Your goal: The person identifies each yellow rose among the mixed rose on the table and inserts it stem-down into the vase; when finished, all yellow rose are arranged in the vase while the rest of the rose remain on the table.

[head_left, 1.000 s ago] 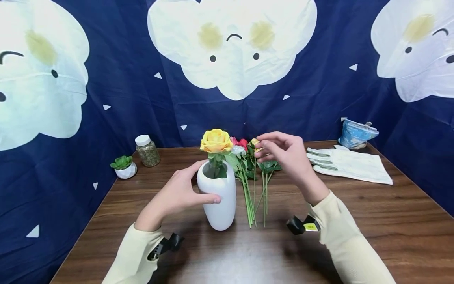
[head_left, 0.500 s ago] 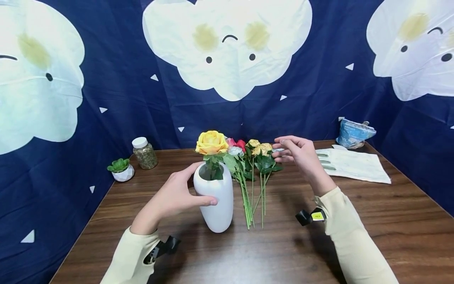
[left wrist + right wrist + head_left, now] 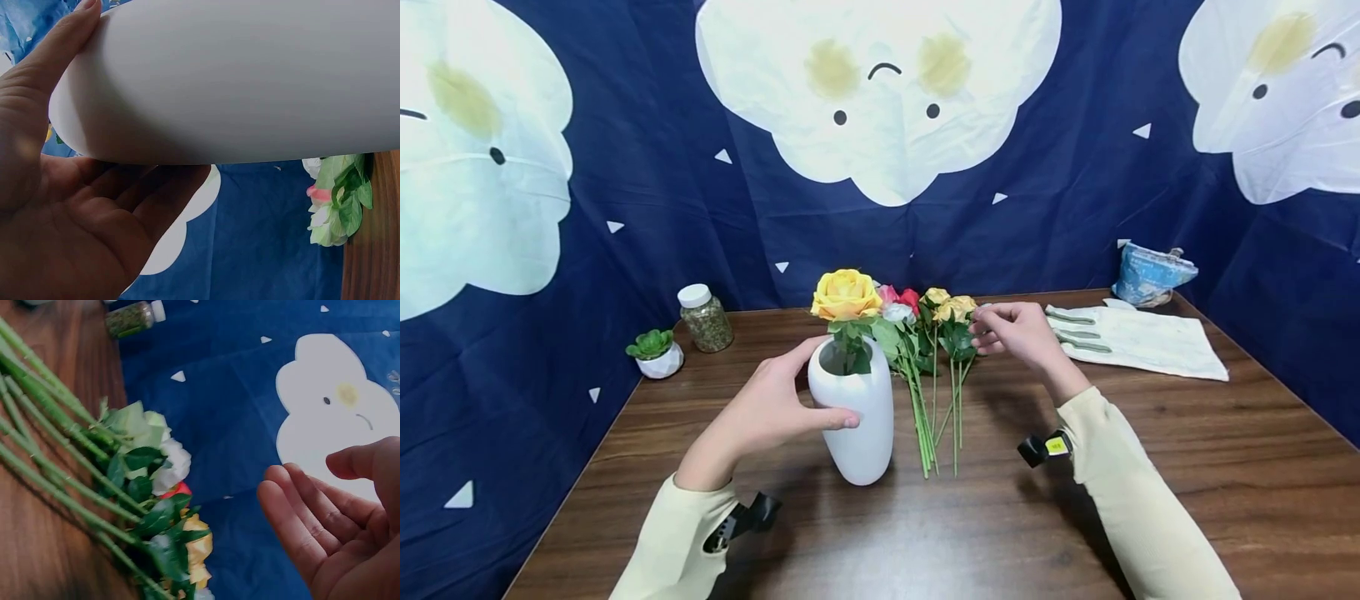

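A white vase [image 3: 861,425] stands upright on the table with one large yellow rose [image 3: 847,296] in its mouth. My left hand [image 3: 767,412] grips the vase from the left, thumb across its front; in the left wrist view the vase [image 3: 237,81] fills the upper part, with the fingers behind it. Beside the vase lie several artificial flowers, pale yellow roses [image 3: 955,308] and red and white blooms, their green stems [image 3: 919,417] pointing toward me. My right hand [image 3: 1018,333] hovers just right of the yellow roses. In the right wrist view its fingers are apart from the blooms and hold nothing.
A white glove [image 3: 1150,340] lies at the right, with a blue bag [image 3: 1152,275] behind it. At the back left stand a lidded jar [image 3: 706,320] of dried herbs and a small potted succulent [image 3: 657,354]. A blue cloth [image 3: 925,242] hangs behind the table.
My right hand moved right, away from in front of the yellow roses, then slightly down and back left beside them. The left hand keeps its grip on the vase.
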`<state>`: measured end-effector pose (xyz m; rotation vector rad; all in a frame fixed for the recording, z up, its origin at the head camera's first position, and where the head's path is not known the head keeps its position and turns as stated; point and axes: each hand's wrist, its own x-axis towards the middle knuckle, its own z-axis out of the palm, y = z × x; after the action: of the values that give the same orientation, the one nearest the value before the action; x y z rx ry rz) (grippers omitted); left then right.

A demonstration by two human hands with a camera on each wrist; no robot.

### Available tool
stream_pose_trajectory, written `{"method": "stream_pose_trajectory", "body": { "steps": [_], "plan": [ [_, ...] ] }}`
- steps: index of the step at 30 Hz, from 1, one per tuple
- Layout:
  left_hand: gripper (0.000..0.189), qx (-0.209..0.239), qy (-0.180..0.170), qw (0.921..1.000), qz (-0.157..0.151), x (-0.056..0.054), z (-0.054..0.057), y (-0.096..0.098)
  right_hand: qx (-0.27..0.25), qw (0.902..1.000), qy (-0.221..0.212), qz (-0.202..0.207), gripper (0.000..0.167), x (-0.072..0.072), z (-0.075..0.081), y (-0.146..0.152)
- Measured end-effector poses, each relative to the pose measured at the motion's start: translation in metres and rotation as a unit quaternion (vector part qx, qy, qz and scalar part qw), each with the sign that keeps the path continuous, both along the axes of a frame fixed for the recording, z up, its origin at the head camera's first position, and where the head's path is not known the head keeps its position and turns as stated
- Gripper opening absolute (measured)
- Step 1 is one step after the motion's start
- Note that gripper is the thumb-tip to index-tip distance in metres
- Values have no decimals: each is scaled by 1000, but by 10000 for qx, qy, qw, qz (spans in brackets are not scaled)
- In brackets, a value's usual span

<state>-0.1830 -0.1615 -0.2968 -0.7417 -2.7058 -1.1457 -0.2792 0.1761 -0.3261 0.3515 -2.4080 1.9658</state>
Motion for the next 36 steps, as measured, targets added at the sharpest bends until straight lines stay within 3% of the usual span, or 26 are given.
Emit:
{"method": "stream_pose_trajectory", "body": {
  "steps": [14,25,36],
  "plan": [
    [84,88,-62,9999,-87,-1,-2,0,359,9915,-1235,198,39,-16,-40,-5],
    [86,46,-115,9999,26,-1,-1,-1,659,9869,-1445,296,33,-16,-52,-17],
    [85,79,-114,9999,-38,0,0,0,1184,9846,-1278,158,23,-15,-65,-23]
  ]
}}
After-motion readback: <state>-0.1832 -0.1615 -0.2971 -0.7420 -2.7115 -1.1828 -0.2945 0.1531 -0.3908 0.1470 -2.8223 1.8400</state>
